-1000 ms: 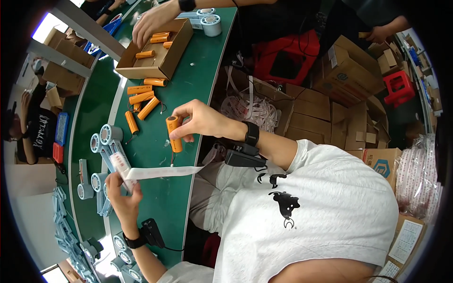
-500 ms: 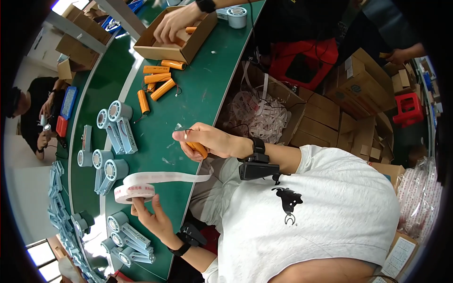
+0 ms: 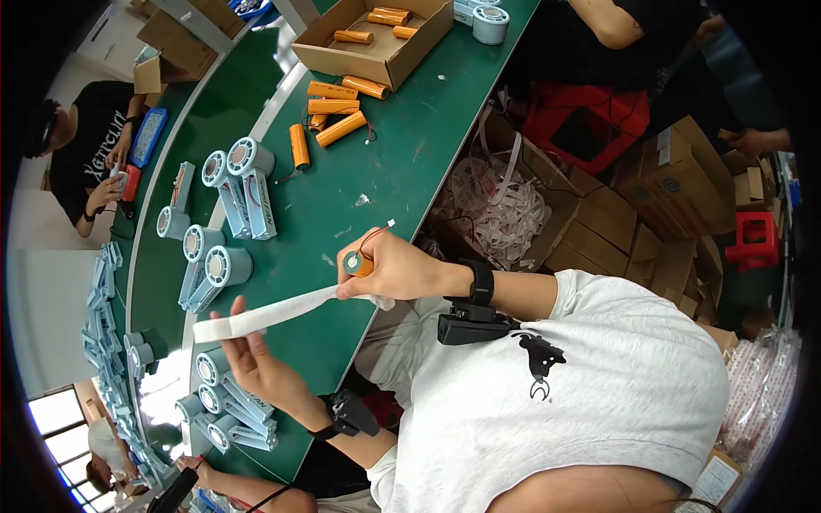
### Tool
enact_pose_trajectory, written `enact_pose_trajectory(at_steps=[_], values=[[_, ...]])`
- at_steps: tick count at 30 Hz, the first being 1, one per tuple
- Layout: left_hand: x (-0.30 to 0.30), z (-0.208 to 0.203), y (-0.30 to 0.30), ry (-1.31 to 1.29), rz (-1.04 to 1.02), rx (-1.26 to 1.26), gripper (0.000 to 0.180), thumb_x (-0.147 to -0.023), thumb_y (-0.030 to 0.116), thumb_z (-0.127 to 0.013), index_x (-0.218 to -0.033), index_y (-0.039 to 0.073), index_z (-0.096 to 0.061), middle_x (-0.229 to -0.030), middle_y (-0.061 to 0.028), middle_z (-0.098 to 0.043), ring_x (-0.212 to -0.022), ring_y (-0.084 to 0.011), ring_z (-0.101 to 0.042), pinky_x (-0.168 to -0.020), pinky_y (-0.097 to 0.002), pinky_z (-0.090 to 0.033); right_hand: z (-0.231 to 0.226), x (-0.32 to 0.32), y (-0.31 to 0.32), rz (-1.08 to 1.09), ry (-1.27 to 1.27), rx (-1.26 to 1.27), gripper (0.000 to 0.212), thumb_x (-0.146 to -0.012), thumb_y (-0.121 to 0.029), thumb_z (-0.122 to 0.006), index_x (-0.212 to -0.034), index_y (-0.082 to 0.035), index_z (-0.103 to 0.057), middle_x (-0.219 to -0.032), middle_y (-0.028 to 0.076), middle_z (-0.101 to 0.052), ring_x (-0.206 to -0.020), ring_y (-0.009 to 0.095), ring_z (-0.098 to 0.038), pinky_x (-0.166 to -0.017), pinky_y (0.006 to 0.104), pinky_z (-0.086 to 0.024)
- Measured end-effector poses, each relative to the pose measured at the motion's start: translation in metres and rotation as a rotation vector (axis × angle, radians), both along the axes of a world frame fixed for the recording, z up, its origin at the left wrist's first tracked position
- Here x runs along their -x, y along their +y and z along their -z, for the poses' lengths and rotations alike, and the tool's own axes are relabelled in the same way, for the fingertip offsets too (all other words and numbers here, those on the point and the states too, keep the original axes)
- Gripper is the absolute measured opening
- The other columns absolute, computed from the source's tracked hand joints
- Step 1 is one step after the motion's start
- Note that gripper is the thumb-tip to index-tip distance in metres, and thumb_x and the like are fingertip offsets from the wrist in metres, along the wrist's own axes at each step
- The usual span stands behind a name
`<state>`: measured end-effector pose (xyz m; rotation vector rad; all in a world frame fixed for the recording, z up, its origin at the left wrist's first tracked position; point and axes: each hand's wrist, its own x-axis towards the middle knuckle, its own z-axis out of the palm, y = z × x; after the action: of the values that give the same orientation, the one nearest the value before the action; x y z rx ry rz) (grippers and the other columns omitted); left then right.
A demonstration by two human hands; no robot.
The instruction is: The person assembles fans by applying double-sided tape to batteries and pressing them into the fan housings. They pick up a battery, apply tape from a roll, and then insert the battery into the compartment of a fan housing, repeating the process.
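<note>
My right hand [image 3: 385, 267] is closed round an orange cylindrical battery [image 3: 357, 264]. The battery's end shows, and thin wires with a small white plug stick out above the fingers. A white tape strip [image 3: 286, 315] stretches from beneath this hand to my left hand [image 3: 261, 363]. There my left fingers are hooked in the end of the tape roll [image 3: 212, 331], which appears nearly edge-on. Several orange batteries [image 3: 340, 129] lie loose on the green table [image 3: 321, 192], beyond my hands. Light-blue handheld fans [image 3: 227, 267] stand and lie left of them.
A cardboard box [image 3: 385, 64] holding several batteries sits at the table's far end. More fans [image 3: 229, 402] lie beside my left forearm. Right of the table edge are a carton of crumpled white strips [image 3: 500, 209] and a red stool [image 3: 586, 120]. Co-workers are nearby.
My right hand has turned, bringing the battery's end and wires into view. The tape roll in my left hand has tilted. A co-worker's hand has left the battery box. The whole view has shifted.
</note>
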<state>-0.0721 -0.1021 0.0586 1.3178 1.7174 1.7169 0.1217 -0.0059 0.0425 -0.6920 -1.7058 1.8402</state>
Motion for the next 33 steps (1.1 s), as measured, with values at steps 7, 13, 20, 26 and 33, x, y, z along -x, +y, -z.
enact_pose_trajectory(at_steps=[7, 13, 20, 26, 33], values=[[0.006, -0.01, -0.01, -0.113, 0.026, -0.116, 0.045, -0.092, 0.017, -0.042, -0.131, -0.002, -0.032, -0.116, -0.0169, -0.053, -0.098, -0.0188, -0.052, -0.085, -0.0274, -0.038, -0.002, -0.01, 0.007, 0.039, 0.02, 0.022, 0.017, -0.082, -0.015, -0.061, -0.086, 0.001, -0.056, -0.07, 0.002, -0.052, -0.057, 0.007, -0.047, -0.051, 0.0216, -0.038], [-0.017, 0.0, -0.003, 0.578, -0.032, 0.176, 0.032, -0.092, 0.016, -0.041, -0.117, -0.004, -0.046, -0.107, -0.0131, -0.057, -0.095, -0.0205, -0.051, -0.083, -0.0293, -0.03, -0.025, 0.005, 0.013, 0.038, 0.208, -0.063, 0.018, -0.082, -0.012, -0.059, -0.093, 0.002, -0.053, -0.08, 0.007, -0.051, -0.065, 0.013, -0.052, -0.058, 0.0251, -0.042], [-0.021, 0.008, -0.002, 0.964, -0.128, 0.178, 0.025, -0.091, 0.014, -0.042, -0.107, -0.002, -0.051, -0.091, -0.0157, -0.056, -0.081, -0.0278, -0.048, -0.08, -0.0348, -0.028, -0.03, 0.047, 0.001, 0.138, 0.204, -0.703, 0.021, -0.08, -0.007, -0.057, -0.097, 0.004, -0.051, -0.094, 0.014, -0.049, -0.082, 0.027, -0.052, -0.072, 0.0304, -0.043], [-0.026, 0.007, -0.007, 0.999, -0.19, 0.157, 0.022, -0.091, 0.015, -0.041, -0.101, -0.002, -0.051, -0.087, -0.0191, -0.055, -0.075, -0.0293, -0.046, -0.076, -0.0343, -0.027, -0.025, 0.06, 0.01, 0.293, 0.231, -0.734, 0.02, -0.081, -0.008, -0.056, -0.095, 0.005, -0.051, -0.088, 0.014, -0.049, -0.079, 0.026, -0.051, -0.068, 0.0286, -0.043], [-0.037, 0.012, 0.012, 1.037, -0.329, 0.345, 0.017, -0.09, 0.012, -0.043, -0.095, -0.003, -0.049, -0.075, -0.0159, -0.052, -0.069, -0.0268, -0.044, -0.073, -0.0354, -0.026, -0.033, 0.08, 0.018, 0.281, 0.581, 0.279, 0.01, -0.083, -0.007, -0.054, -0.081, 0.003, -0.055, -0.072, 0.004, -0.052, -0.063, 0.012, -0.047, -0.061, 0.0256, -0.041]])
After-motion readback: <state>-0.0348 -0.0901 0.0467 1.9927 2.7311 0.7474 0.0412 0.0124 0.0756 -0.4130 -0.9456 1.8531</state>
